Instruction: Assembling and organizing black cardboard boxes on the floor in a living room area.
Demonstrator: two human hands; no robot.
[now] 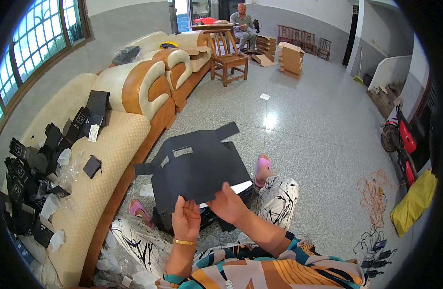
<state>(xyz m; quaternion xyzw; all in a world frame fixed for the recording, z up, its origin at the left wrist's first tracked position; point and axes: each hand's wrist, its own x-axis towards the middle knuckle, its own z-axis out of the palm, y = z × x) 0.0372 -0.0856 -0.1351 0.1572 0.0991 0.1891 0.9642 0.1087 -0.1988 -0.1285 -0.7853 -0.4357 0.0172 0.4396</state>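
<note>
The left hand [186, 220] and the right hand [229, 207] grip the near edge of a black cardboard sheet [202, 166] in their fingers; it is held up over the floor [322, 135]; small black boxes [78, 121] lie on the sofa [118, 130] to the left.

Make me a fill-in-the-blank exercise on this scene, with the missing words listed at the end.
1. Of the left hand and the right hand at the near edge of the flat black slotted sheet, the one with a gold-coloured bracelet at its wrist is the ____ hand.
2. The person's open-toed sandals are coloured ____.
3. The brown high-backed chair is made of ____.
4. The red two-wheeled scooter stands toward the picture's ____ edge.

Missing words: left; pink; wood; right.
</note>
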